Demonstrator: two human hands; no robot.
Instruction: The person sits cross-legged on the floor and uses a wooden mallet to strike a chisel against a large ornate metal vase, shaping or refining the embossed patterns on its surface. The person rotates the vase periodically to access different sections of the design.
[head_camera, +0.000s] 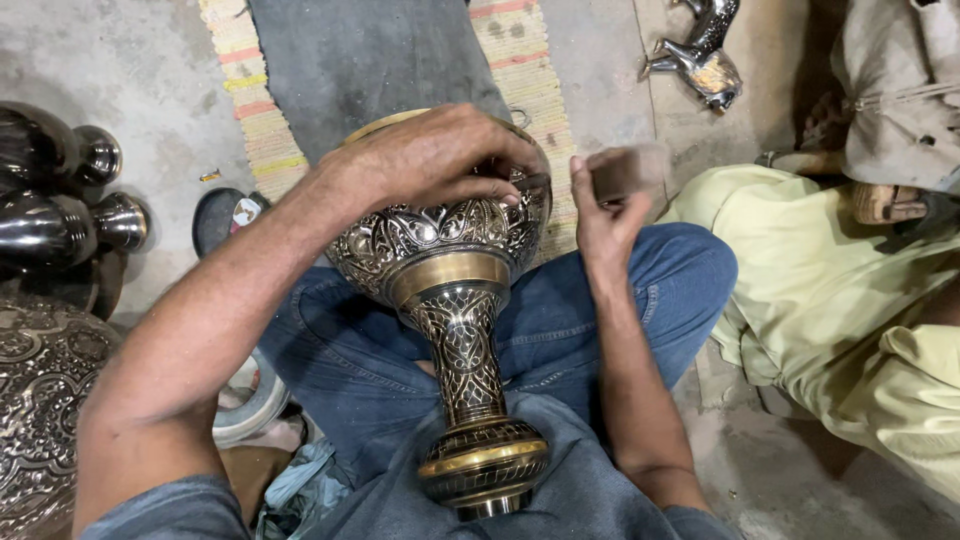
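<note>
Your left hand is clamped over the top of the engraved brass vase, fingers curled down onto the bowl's rim; grip is closed on the vase. The vase lies across your lap, bowl end under that grip, stem and foot running back toward your body, foot resting on your shirt. Your right hand sits just right of the left grip, near the bowl's edge, pinching a small brownish block; it's blurred, can't tell what it is. Left of your grip, well apart: dark metal pots on the floor. Beyond your grip: a striped mat. Right of the right grip: another person's yellow-green trousers
</note>
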